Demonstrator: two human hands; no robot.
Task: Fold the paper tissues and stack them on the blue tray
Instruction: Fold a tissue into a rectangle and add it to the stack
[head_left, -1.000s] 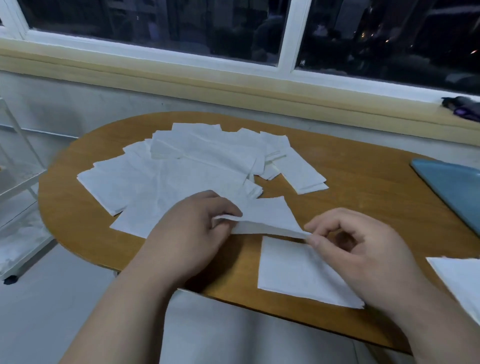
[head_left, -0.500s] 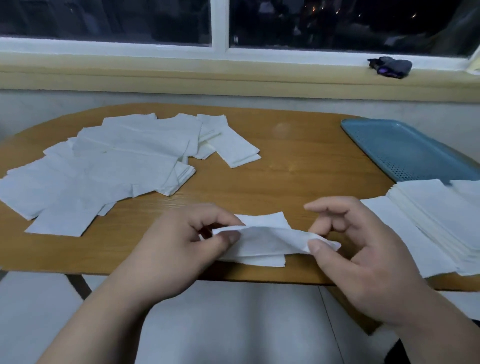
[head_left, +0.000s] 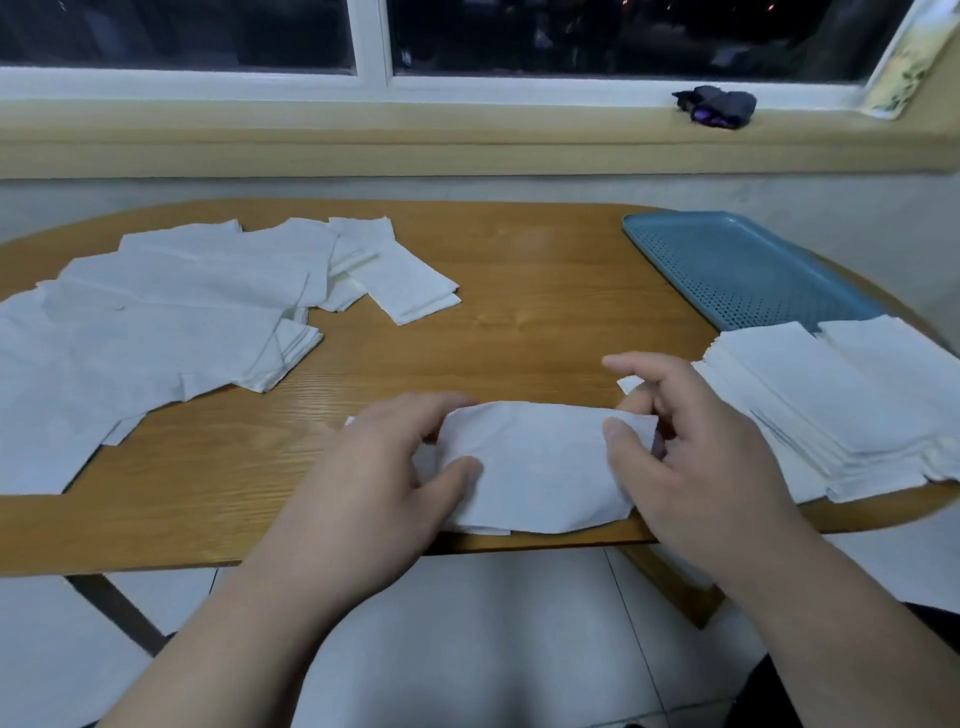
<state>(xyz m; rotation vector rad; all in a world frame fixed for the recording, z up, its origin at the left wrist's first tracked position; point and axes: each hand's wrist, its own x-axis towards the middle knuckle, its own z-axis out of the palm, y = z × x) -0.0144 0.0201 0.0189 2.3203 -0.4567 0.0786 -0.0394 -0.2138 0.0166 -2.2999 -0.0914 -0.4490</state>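
A white paper tissue (head_left: 535, 462) is doubled over at the table's near edge. My left hand (head_left: 384, 467) pinches its left end between thumb and fingers. My right hand (head_left: 675, 447) pinches its right end, thumb on top. A spread pile of unfolded tissues (head_left: 156, 322) covers the left side of the table. A stack of folded tissues (head_left: 852, 405) lies at the right, overlapping the near end of the blue perforated tray (head_left: 737, 265). The tray's far part is bare.
The oval wooden table (head_left: 519, 322) stands against a wall under a window. A dark bundle (head_left: 717, 106) lies on the sill. White floor tiles and a table leg (head_left: 119, 613) show below the near edge.
The view has swung right, bringing the tray and folded stack into sight. The lifted tissue has been folded over and brought down flat at the table edge, both hands still holding its ends.
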